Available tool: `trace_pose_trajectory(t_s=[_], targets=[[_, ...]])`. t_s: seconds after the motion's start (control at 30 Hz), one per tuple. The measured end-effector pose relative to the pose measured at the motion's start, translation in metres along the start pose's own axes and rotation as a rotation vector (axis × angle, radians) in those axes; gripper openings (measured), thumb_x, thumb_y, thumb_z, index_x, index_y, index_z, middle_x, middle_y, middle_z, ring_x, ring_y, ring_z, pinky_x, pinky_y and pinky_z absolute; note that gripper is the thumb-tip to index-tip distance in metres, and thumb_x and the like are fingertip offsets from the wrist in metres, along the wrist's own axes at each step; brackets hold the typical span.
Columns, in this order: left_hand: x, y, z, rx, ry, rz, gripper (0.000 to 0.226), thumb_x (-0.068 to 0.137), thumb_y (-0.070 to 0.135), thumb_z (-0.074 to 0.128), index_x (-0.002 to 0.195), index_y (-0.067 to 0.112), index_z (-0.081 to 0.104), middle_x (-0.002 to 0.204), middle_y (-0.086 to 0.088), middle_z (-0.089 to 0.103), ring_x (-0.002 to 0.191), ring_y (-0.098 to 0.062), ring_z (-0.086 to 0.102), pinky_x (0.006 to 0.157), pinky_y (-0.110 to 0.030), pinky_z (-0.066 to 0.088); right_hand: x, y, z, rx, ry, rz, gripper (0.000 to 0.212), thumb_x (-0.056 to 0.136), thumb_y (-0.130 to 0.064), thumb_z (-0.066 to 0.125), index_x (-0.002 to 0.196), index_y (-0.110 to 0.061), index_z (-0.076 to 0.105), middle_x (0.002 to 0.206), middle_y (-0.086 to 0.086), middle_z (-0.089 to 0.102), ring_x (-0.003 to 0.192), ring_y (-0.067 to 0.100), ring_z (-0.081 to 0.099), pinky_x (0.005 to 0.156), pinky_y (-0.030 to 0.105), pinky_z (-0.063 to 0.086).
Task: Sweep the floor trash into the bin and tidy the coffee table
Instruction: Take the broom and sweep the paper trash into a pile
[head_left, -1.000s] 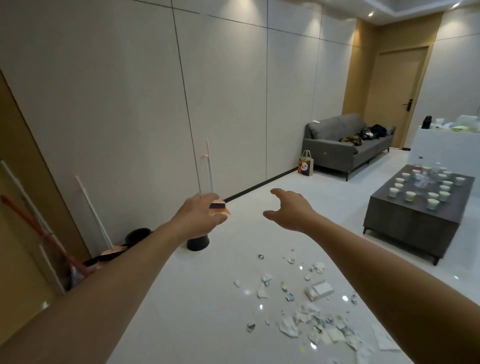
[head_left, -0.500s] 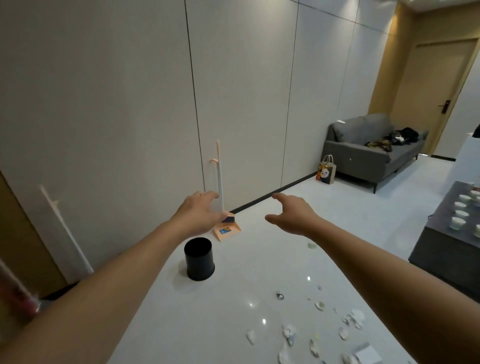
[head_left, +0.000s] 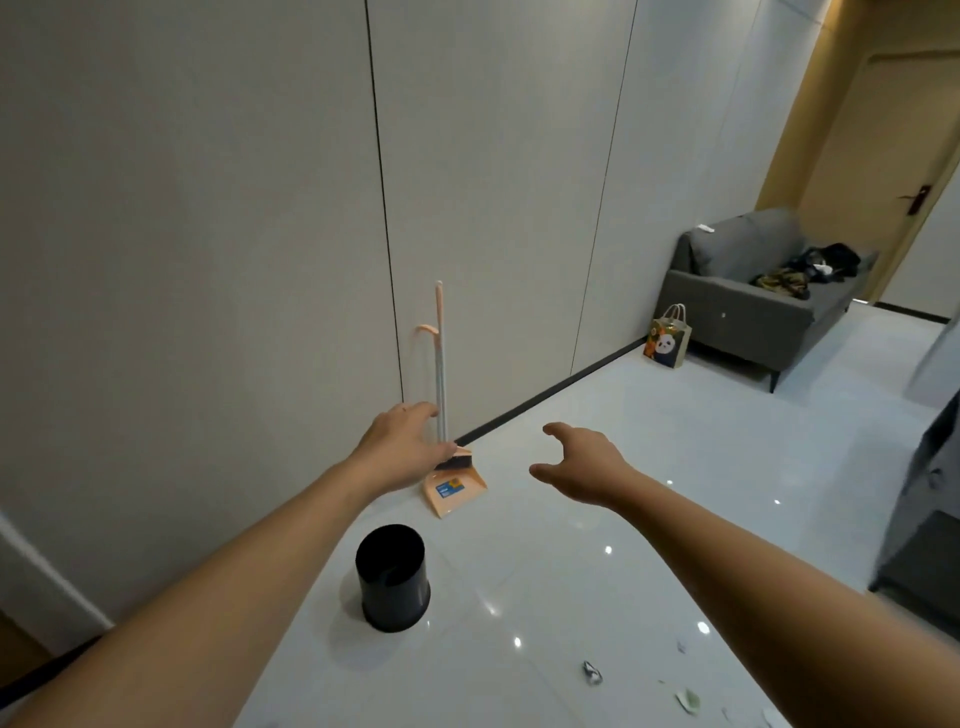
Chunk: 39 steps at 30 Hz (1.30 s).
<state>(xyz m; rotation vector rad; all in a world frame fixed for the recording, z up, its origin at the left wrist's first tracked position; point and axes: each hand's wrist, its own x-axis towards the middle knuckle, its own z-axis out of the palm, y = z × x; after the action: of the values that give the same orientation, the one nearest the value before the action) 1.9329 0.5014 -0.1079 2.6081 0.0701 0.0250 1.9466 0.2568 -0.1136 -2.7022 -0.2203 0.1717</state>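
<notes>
A peach broom (head_left: 440, 358) stands upright against the white wall with its black bristles in a peach dustpan (head_left: 454, 489) on the floor. My left hand (head_left: 402, 446) is stretched out in front of the broom's lower handle, fingers apart, holding nothing. My right hand (head_left: 582, 465) reaches forward to the right of the dustpan, fingers spread and empty. A black round bin (head_left: 392, 577) stands on the white floor nearer to me, below the dustpan. A few scraps of floor trash (head_left: 592, 671) lie at the bottom right.
A grey sofa (head_left: 748, 296) with dark clothes on it stands at the far right wall, with a panda paper bag (head_left: 667, 338) beside it. The dark edge of the coffee table (head_left: 930, 499) cuts in at the right. A tan door (head_left: 904, 156) is behind the sofa.
The view has moved closer to the wall and turned left; the broom, dustpan and bin look larger, the coffee table and most trash have slid out of view. Both hands stay empty.
</notes>
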Motion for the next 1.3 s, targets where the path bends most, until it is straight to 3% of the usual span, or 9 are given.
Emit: trace_pose_trajectory(t_s=[0.53,0.77,1.07,1.3], targets=[[0.396,-0.08,0.028,0.083,-0.067,-0.158,0.066,0.086,0.047,0.063,0.144,0.022,0.042,0.147,-0.008,0.042,0.134,-0.026,0.04,0.109,-0.037,0.036,0.435,0.028,0.046,0.068,-0.217,-0.037,0.071,0.091,-0.042,0.068,0.151,-0.016,0.041,0.151,0.007,0.05,0.134,0.024,0.049,0.105,0.035,0.043],[0.527,-0.111,0.052,0.109,-0.149,-0.189,0.065,0.086,0.046,0.064,0.143,0.022,0.043,0.144,-0.008,0.044,0.131,-0.026,0.043,0.106,-0.035,0.037,0.556,0.021,0.087,0.176,-0.35,-0.004,0.07,0.088,-0.049,0.068,0.146,-0.018,0.045,0.141,0.006,0.058,0.121,0.02,0.059,0.087,0.027,0.047],[0.73,-0.18,0.1,0.02,-0.123,-0.168,0.069,0.083,0.049,0.065,0.142,0.019,0.044,0.145,-0.006,0.043,0.133,-0.027,0.04,0.109,-0.04,0.037,0.718,0.023,0.131,0.267,-0.428,0.219,0.07,0.089,-0.044,0.069,0.149,-0.017,0.044,0.146,0.008,0.052,0.131,0.024,0.051,0.107,0.036,0.046],[0.845,-0.229,0.111,0.056,-0.173,-0.185,0.07,0.085,0.046,0.064,0.145,0.019,0.041,0.152,-0.005,0.035,0.139,-0.027,0.031,0.111,-0.039,0.032,0.835,-0.006,0.152,0.58,-0.491,0.425,0.053,0.093,-0.032,0.067,0.142,-0.017,0.051,0.133,0.005,0.055,0.109,0.024,0.061,0.082,0.036,0.059]])
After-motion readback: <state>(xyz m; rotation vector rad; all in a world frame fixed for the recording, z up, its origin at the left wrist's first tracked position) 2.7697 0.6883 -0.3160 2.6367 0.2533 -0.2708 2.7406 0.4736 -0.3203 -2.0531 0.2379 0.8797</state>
